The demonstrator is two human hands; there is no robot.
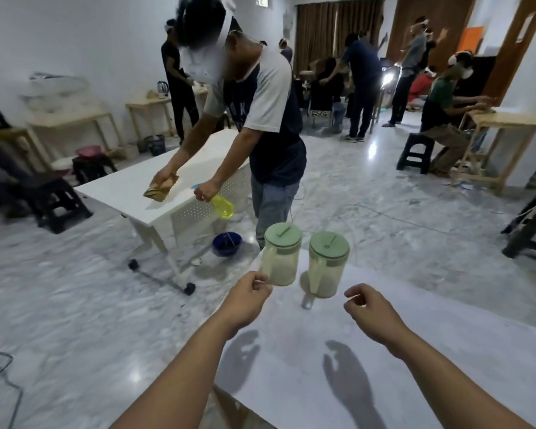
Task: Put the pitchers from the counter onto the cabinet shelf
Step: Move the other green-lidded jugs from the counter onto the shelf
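Observation:
Two clear plastic pitchers with pale green lids stand side by side at the far end of a white counter (415, 351). The left pitcher (281, 258) has its handle on the left side, and my left hand (247, 300) has its fingertips pinched on that handle. The right pitcher (327, 267) shows its handle facing me, untouched. My right hand (372, 311) hovers over the counter to the right of and nearer than that pitcher, fingers curled and apart, holding nothing. No cabinet shelf is in view.
Just beyond the pitchers a person (260, 119) leans over a white wheeled table (155, 193), holding a cloth and a yellow spray bottle (222, 205). A blue bowl (226, 243) lies on the marble floor. Black stools, wooden tables and several other people fill the room behind.

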